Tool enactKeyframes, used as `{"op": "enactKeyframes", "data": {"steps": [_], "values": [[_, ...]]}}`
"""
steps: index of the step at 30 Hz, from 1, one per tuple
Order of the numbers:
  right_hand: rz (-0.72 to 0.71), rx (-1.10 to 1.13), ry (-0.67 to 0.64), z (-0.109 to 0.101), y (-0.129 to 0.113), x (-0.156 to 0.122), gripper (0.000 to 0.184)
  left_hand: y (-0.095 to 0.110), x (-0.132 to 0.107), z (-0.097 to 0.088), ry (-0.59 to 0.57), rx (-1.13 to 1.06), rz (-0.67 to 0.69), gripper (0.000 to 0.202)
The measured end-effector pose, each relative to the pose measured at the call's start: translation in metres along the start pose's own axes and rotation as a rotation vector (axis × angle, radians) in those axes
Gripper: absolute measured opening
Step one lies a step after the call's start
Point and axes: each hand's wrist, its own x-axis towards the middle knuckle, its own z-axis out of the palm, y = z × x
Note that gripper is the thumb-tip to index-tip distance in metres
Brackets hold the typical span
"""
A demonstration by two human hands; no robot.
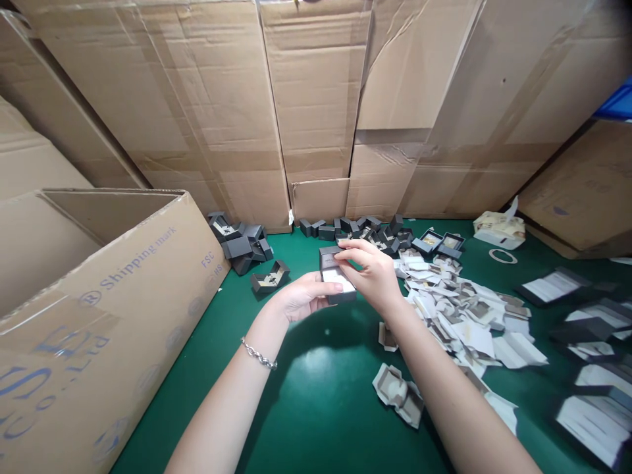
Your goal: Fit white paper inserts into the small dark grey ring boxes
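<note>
In the head view, your hands hold a small dark box (345, 297) up over the green table (316, 408), right in front of you. Take that small box as the landmark for all the rest.

Your left hand (309, 295) is at its left and near side. The grip is closed on the box: the thumb lies over the white lining (345, 278), and the other fingers look curled below. The lid (328, 259) stands up at the far end of the box. So the box runs away from you, lid far, front wall near, with the far end leaning a bit to your left.

Your right hand (372, 273) comes in from the right side of the box, with its fingertips up by the lid. It is the nearer hand to the lid; your left is nearer the front wall. The right finger and thumb are close together, but you can't tell if they pinch anything.

Left of the box sits another open dark box (270, 280). Right of it lies a pile of white card pieces (459, 309).
</note>
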Motion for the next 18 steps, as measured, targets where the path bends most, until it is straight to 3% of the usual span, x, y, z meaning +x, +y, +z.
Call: {"op": "enactKeyframes", "data": {"steps": [4,8,10,18], "values": [[0.106,0.064,0.057,0.004,0.000,0.002,0.004,-0.002,0.000,-0.001,-0.053,0.006,0.007,0.031],[0.370,0.172,0.022,0.006,0.000,0.006,0.035,-0.003,0.000,0.000,-0.054,0.008,-0.006,0.031],[0.436,0.213,-0.040,0.006,0.002,0.007,0.037,-0.003,0.000,0.002,-0.032,0.023,-0.014,0.032],[0.415,0.268,-0.071,0.009,0.018,0.003,0.019,-0.013,0.006,0.005,-0.003,0.117,0.007,0.031]]}}
